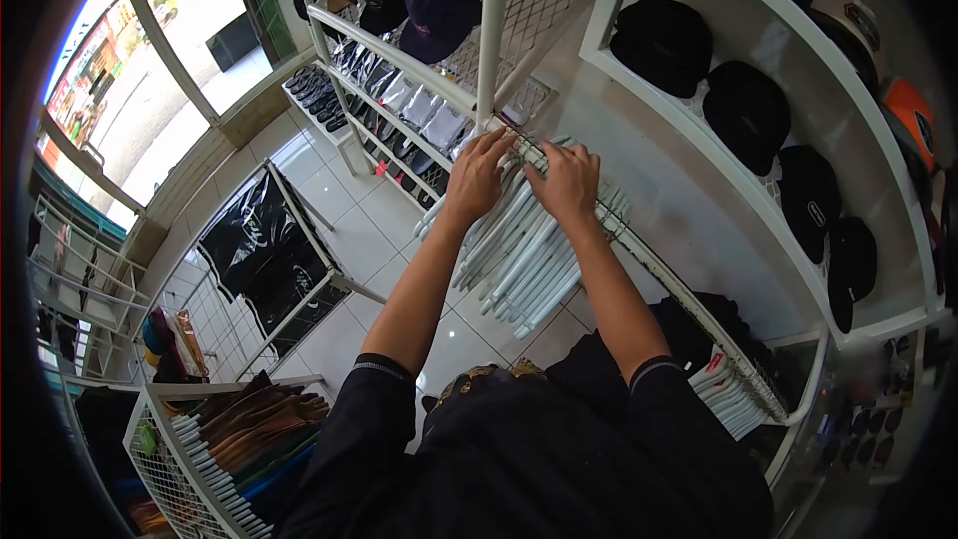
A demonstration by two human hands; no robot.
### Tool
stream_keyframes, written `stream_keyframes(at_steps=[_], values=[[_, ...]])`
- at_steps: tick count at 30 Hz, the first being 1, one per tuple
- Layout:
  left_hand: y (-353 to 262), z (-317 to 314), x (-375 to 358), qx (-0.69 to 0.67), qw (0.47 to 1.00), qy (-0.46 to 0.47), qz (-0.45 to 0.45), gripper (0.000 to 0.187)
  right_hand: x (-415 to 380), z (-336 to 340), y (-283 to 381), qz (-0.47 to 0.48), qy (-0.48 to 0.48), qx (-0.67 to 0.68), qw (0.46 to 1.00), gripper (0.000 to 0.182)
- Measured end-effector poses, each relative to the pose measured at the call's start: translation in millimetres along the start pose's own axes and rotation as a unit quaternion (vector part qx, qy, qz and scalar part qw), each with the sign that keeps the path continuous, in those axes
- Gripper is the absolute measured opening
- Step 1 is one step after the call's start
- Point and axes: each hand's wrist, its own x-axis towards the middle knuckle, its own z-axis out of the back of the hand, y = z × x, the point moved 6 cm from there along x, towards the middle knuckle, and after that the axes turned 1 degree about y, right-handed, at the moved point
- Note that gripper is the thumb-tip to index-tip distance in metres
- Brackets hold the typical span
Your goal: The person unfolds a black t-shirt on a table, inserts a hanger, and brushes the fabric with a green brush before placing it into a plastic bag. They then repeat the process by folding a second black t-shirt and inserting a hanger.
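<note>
A thick row of white plastic hangers (529, 274) hangs bare from a metal rail (679, 289) in front of me. My left hand (477, 177) is at the far end of the row, its fingers curled over the hooks by the rail's end. My right hand (569, 183) is a little to the right, with its thumb and bent fingers around the hooks at the top. Parts of the hooks are hidden under both hands.
Black caps (748, 115) line a white wall shelf on the right. A white rack (489, 30) with caps and packaged goods stands ahead. Dark garments (274, 260) hang on a low stand at left. More clothes on hangers (249, 429) fill a basket-sided rack at lower left.
</note>
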Motion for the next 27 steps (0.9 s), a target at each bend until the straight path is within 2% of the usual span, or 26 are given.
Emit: stream_keyframes(at_steps=[5, 10, 11, 14, 15, 22, 24, 27], values=[[2.4, 3.6, -2.4, 0.002, 1.000, 0.001, -0.005, 0.063, 16.7, -2.0, 12.7, 0.007, -0.013, -0.010, 1.000, 0.048], [5.6, 8.7, -14.0, -0.023, 0.999, 0.020, 0.043, 0.061, 8.9, -12.0, 2.5, -0.011, 0.010, 0.001, 1.000, 0.049], [4.4, 10.0, -15.8, -0.017, 0.999, 0.020, 0.040, 0.059, 8.9, -10.5, 3.2, 0.005, -0.023, -0.007, 1.000, 0.052], [2.6, 8.1, -14.9, -0.011, 0.998, 0.037, 0.046, 0.059, 20.5, -7.9, 11.7, 0.016, -0.029, 0.006, 0.999, 0.052], [4.0, 5.8, -13.4, -0.010, 0.998, 0.041, 0.050, 0.060, 26.0, -12.1, 12.3, 0.006, -0.001, 0.007, 1.000, 0.053], [3.9, 3.8, -27.3, 0.001, 0.996, 0.019, 0.082, 0.061, 25.5, -16.9, 10.4, 0.006, 0.009, -0.013, 1.000, 0.050], [-0.4, 6.0, -33.3, 0.016, 0.996, 0.021, 0.090, 0.062, 33.7, -12.9, 17.3, 0.022, -0.023, -0.019, 0.999, 0.047], [-4.7, 15.9, -45.5, 0.019, 0.992, 0.022, 0.119, 0.063, 40.5, -19.0, 19.4, 0.018, 0.016, -0.025, 0.999, 0.048]])
